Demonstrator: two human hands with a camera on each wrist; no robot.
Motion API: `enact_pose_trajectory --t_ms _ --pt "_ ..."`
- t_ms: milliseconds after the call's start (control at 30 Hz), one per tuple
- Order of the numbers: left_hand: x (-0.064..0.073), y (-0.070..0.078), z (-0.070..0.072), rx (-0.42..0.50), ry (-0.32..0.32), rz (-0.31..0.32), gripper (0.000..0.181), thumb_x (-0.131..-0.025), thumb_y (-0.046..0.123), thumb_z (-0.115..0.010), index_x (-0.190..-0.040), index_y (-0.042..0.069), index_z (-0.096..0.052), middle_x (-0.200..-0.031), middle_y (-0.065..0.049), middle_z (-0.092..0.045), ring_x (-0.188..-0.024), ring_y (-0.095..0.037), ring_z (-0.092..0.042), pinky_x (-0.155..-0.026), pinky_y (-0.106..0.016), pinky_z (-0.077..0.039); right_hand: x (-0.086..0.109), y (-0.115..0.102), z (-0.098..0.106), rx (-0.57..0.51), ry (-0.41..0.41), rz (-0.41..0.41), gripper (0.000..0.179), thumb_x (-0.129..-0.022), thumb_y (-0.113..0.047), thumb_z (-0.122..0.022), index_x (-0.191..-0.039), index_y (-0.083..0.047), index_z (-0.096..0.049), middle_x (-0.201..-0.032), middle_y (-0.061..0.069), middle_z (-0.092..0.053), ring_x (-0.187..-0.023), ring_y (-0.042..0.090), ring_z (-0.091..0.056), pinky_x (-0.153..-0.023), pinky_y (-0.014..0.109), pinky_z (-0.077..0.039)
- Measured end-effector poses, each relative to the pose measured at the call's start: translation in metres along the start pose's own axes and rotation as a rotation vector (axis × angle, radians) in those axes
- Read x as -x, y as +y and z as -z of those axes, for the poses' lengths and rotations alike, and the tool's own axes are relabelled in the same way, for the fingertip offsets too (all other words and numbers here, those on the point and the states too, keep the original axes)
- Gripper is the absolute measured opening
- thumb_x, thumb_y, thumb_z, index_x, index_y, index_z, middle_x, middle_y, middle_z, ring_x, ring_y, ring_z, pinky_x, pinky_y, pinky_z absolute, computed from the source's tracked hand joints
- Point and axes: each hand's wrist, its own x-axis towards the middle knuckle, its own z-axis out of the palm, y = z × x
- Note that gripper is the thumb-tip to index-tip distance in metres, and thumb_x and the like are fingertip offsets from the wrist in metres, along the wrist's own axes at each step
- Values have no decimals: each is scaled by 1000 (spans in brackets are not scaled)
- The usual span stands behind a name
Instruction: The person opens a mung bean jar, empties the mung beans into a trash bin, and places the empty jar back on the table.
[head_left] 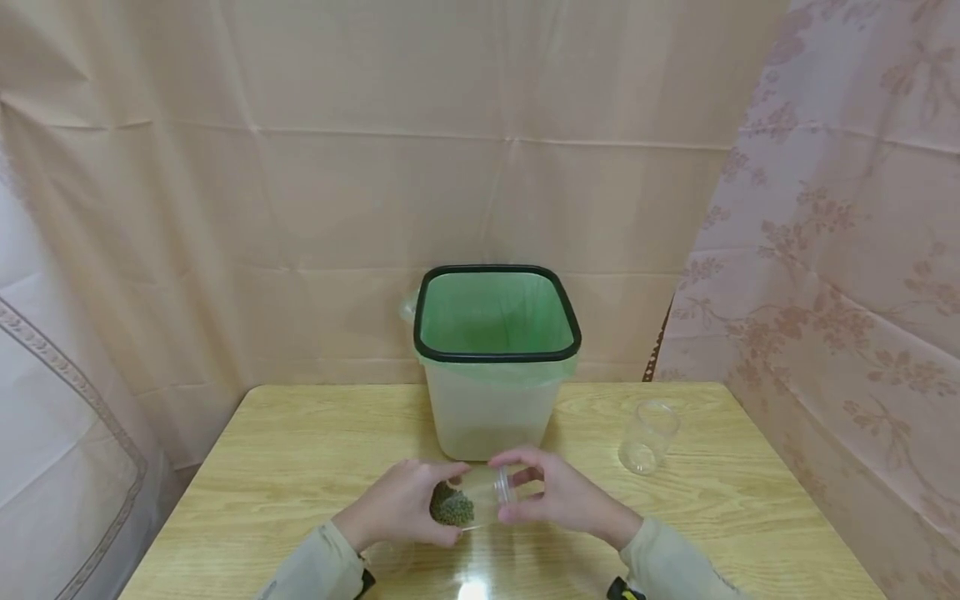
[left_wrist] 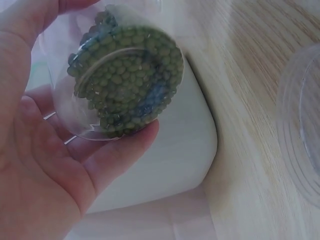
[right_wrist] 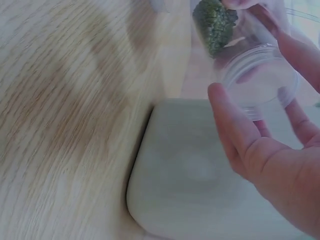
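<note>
Pale sleeves (head_left: 311, 571) lay nearest, leading to a clear jar (head_left: 483, 500) of small green beans (head_left: 452, 507), tipped sideways before the bin (head_left: 487, 417).
The left hand (head_left: 408, 504) gripped the jar near its base; the right hand (head_left: 558, 496) pinched a clear ring (head_left: 503, 486) at its mouth, probably a lid. The left wrist view resolved single beans and a ridged round piece (left_wrist: 297, 130) on the surface (head_left: 300, 433); only the head view showed the green liner (head_left: 495, 312).
</note>
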Motion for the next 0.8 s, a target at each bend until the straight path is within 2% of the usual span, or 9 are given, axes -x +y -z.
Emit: enact_pose_trajectory --t_ms 133,267,400,500,667,733,800 --pt "1 -1 2 26 -4 14 71 -74 34 -84 -133 -1 -63 -110 -8 -73 -72 2 -58 -61 -16 -49 0 3 -1 30 -3 103 52 -86 -12 -82 -133 -8 -60 -139 11 -49 -121 33 -52 -92 38 -55" --pt "2 -2 2 37 -6 18 72 -74 35 -84 -133 -1 -63 -110 -7 -73 -75 2 -59 -63 -17 -49 1 6 -2 92 -15 209 48 -85 -11 -82 -130 -16 -64 -143 8 -47 -126 29 -51 -97 39 -52" --pt "2 -2 2 28 -5 14 72 -74 35 -84 -133 -2 -63 -110 -7 -73 -78 1 -60 -66 -17 -50 3 8 -1 99 -33 236 54 -87 -14 -81 -137 -18 -58 -147 10 -43 -131 35 -47 -98 39 -52" --pt "2 0 2 -20 11 10 71 -73 35 -84 -132 -1 -64 -109 -5 -73 -77 2 -59 -67 -17 -50 4 7 1 19 -20 123 62 -91 -19 -78 -146 -15 -49 -151 14 -40 -132 38 -47 -97 38 -52" --pt "3 3 2 -76 26 2 69 -73 33 -84 -131 2 -65 -108 -5 -74 -65 4 -54 -59 -13 -46 5 7 7 -321 -46 -136 69 -100 -24 -66 -155 -2 -30 -146 21 -42 -121 34 -57 -99 51 -50" --pt "3 4 2 -83 25 0 69 -73 33 -84 -132 3 -65 -108 -5 -74 -63 5 -52 -57 -13 -45 5 10 8 -441 -86 -189 71 -102 -23 -63 -155 4 -23 -140 23 -45 -116 34 -59 -100 57 -48" --pt "3 4 1 -99 29 -8 68 -73 33 -84 -131 3 -65 -106 -4 -74 -63 5 -52 -58 -13 -44 5 11 7 -501 -110 -216 73 -102 -23 -62 -155 7 -20 -135 25 -47 -114 33 -58 -100 59 -47"
